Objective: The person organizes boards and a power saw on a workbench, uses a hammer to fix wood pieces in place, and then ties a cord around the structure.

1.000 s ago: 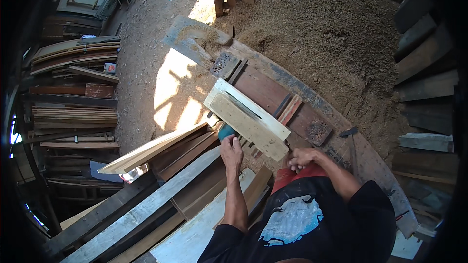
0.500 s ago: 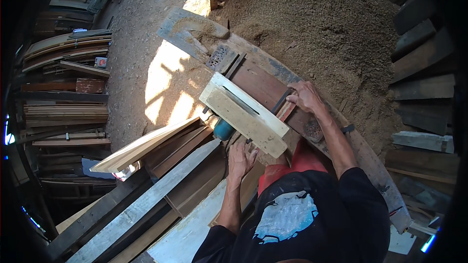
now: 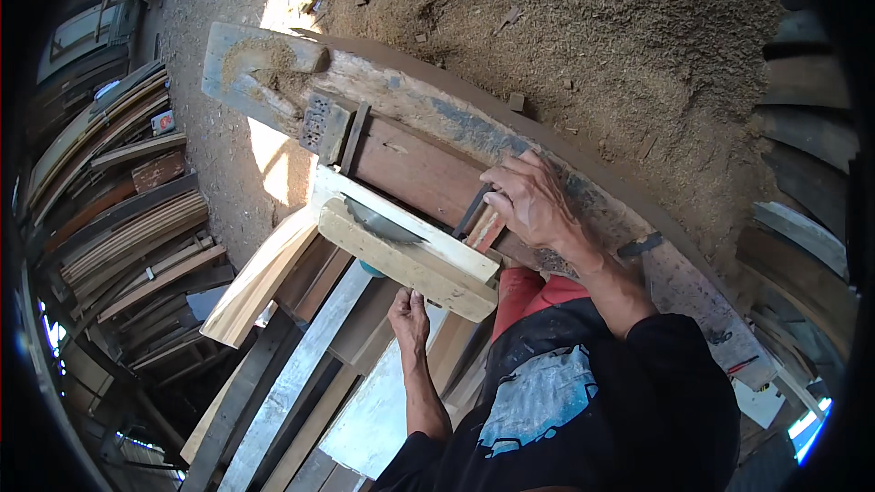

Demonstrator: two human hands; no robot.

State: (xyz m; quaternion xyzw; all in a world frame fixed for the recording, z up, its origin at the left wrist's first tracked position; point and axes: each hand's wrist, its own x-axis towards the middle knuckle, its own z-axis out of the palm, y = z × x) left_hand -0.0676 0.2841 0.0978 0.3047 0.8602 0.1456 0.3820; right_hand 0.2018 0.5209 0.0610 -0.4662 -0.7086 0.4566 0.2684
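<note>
Clock centred on my view. At 9, stacked planks [image 3: 128,228]. Between 8 and 9, pale boards [image 3: 260,278], sunlit, fanned out. Bench [image 3: 406,87], weathered, runs from 10 round to 4; perforated block [image 3: 324,125] on it at 10. Toothed round blade [image 3: 381,222] just inside 9, near centre, standing in the slot of a white board [image 3: 460,257]; thick cream board [image 3: 410,264] beside it, teal housing [image 3: 369,269] showing below. My left grip [image 3: 408,319], between 6 and 7, just beside the cream board's lower edge: fingers curled, thumb in close; can't tell if they hold anything. Dark strip [image 3: 470,215] near centre, toward 3. My right grip [image 3: 529,200], between 2 and 3, fingers bent over that strip's upper end; can't tell if clamped. Sawdust [image 3: 592,55] spread from 1 to 2. Dark hammer head [image 3: 641,244] on the bench at 3, past my right wrist.
</note>
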